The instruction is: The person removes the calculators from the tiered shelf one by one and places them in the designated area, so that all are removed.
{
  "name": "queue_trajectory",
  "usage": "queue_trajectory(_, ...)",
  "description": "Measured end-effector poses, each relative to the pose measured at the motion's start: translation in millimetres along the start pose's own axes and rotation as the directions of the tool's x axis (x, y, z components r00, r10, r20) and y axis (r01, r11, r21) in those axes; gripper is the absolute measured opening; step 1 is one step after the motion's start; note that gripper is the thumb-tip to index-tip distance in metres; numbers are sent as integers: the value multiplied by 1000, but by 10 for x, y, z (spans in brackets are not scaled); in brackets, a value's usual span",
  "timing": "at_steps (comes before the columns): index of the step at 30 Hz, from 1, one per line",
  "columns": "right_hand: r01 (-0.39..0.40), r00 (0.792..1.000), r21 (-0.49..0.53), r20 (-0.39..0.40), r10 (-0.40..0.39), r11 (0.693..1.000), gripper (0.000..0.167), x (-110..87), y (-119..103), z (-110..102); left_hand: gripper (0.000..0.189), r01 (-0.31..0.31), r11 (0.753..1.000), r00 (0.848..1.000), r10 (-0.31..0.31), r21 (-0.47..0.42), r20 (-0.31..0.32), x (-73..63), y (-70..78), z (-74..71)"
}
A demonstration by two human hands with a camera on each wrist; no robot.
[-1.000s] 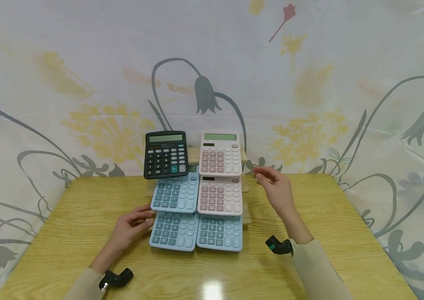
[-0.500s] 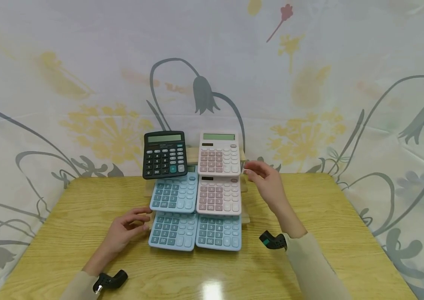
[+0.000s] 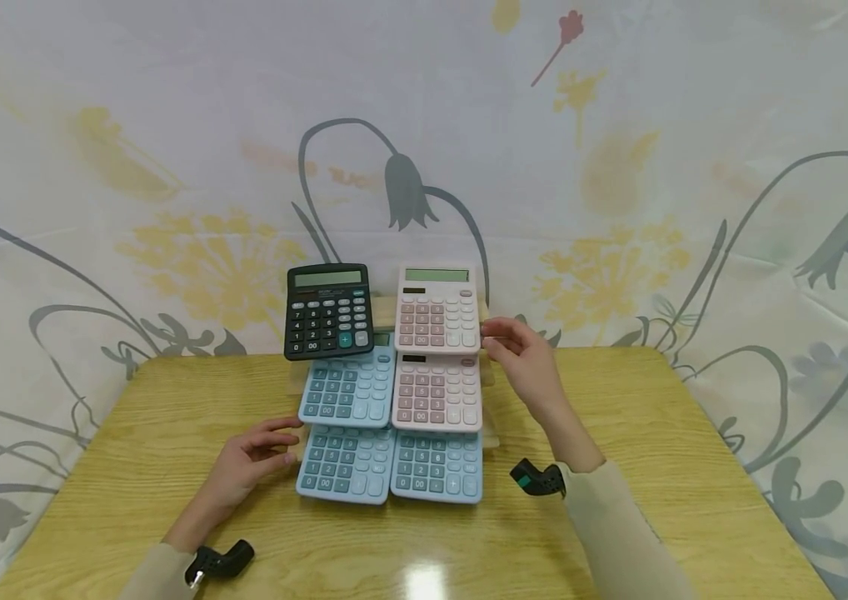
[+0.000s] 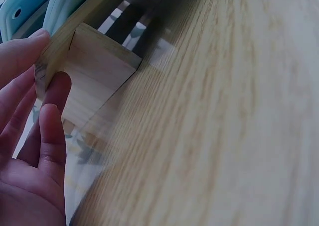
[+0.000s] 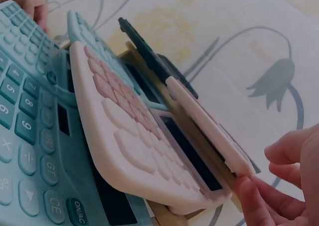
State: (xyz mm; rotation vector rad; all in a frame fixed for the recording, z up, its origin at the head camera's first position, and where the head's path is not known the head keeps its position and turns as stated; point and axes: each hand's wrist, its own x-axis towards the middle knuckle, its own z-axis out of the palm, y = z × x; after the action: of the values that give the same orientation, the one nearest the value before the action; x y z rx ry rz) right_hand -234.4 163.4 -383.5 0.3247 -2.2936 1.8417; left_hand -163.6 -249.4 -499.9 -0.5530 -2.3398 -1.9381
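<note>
Several calculators lean on a wooden stand point(image 4: 99, 76) in tiered pairs. At the top are a black calculator point(image 3: 328, 312) and a pink calculator point(image 3: 437, 309); below them, a blue calculator point(image 3: 346, 390) and another pink calculator point(image 3: 436, 392). The lowest tier carries two blue calculators, one left point(image 3: 344, 466) and one right point(image 3: 437, 467). My left hand point(image 3: 244, 464) pinches the stand's side edge, thumb on one face and fingers on the other in the left wrist view. With its fingertips, my right hand point(image 3: 525, 362) touches the lower right edge of the top pink calculator.
The stand rests on a yellow wood-grain table point(image 3: 619, 433). Close behind hangs a pale cloth point(image 3: 619, 167) with printed flowers. Each wrist wears a black camera band, on the left point(image 3: 221, 561) and right point(image 3: 536, 478).
My right hand has moved left from beside the stand to the top pink calculator's edge. The left hand has barely moved, and the calculators hold their places.
</note>
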Motion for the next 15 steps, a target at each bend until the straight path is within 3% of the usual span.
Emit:
queue_trajectory(9, -75, 997, -66, -24, 73, 995, 36, 39, -28, 82, 23, -14, 1000, 1000, 13, -25, -19, -17, -36, 14)
queue_trajectory(15, -128, 992, -7, 15, 128, 992, 37, 46, -32, 143, 22, -23, 999, 999, 23, -22, -29, -35, -42, 23)
